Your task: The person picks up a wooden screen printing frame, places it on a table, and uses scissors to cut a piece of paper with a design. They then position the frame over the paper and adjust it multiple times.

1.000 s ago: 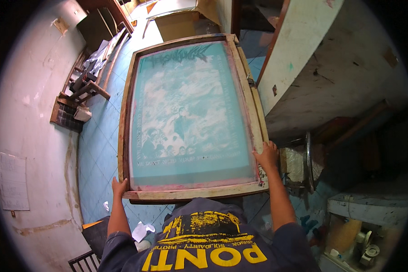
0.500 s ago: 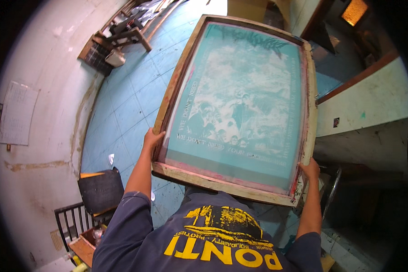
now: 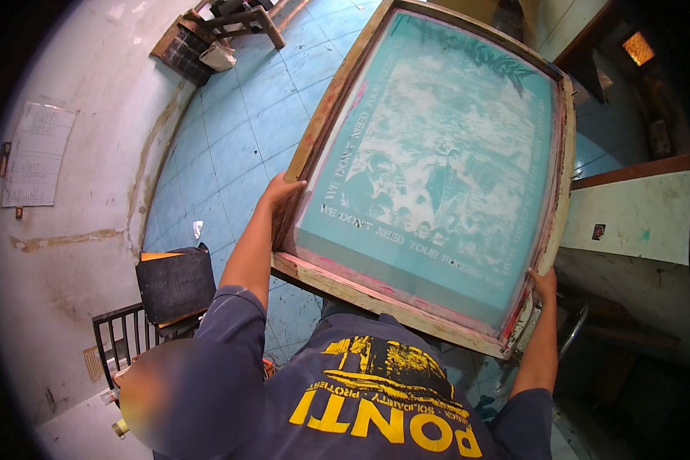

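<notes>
At your 11 o'clock, your bare left hand [image 3: 284, 189] gripped the rectangular, wooden-framed teal mesh screen [image 3: 433, 169], already lifted at 12 o'clock, not yet set down; your bare right hand [image 3: 543, 284] clasped its edge at 2 o'clock.

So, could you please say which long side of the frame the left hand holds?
The left side, nearer the wall-mounted paper; the right hand holds the opposite side.

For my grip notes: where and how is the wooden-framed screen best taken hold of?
Likely the wooden frame: its long rails, near the body-side corners, one hand from each side, as left hand and right hand do; these offer raised edges, the flat teal panel none.
</notes>
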Available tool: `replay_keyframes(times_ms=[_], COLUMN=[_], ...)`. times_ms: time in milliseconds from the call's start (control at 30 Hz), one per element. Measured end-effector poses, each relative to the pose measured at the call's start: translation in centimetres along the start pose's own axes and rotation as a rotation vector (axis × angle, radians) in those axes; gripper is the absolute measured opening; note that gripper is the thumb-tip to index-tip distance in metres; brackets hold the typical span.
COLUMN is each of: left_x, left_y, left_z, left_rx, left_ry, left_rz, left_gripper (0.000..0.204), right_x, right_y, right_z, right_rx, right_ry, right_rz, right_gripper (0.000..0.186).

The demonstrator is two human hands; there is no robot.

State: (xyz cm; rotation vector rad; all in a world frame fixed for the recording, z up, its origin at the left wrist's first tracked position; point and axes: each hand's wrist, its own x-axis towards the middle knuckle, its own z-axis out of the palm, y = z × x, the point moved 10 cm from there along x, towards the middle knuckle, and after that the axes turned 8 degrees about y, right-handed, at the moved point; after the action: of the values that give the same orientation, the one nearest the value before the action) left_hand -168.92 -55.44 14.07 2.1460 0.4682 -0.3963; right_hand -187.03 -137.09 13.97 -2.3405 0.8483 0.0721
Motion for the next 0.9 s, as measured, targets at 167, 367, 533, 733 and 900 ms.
replay_keyframes(times_ms=[167, 367, 533, 733, 900], left_x=[0.8, 0.1, 2.5, 2.4, 2.2], left_y=[1.7, 0.0, -2.8, -0.4, -2.1], left_z=[0.2, -0.5, -0.2, 1.0, 0.2], left_rx=[0.057, -0.022, -0.01, 0.01, 0.028], left_ry=[0.063, 0.058, 0.035, -0.007, 0.011], left_rz=[0.089, 0.074, 0.05, 0.099, 0.015], left_gripper=[0.05, 0.045, 0.038, 0.028, 0.025], right_x=[0.3, -0.9, -2.1, -1.9, -2.7], right_y=[2.3, -1.8, -1.9, 0.7, -2.0], right_z=[-0.9, -1.0, -1.8, -2.2, -2.0], right_rx=[-0.105, -0.1, -0.039, -0.195, -0.055], right_ry=[0.134, 0.212, 0.246, 0.332, 0.324], right_rz=[0.064, 0.028, 0.115, 0.03, 0.007], right_gripper=[0.054, 0.05, 0.055, 0.063, 0.059])
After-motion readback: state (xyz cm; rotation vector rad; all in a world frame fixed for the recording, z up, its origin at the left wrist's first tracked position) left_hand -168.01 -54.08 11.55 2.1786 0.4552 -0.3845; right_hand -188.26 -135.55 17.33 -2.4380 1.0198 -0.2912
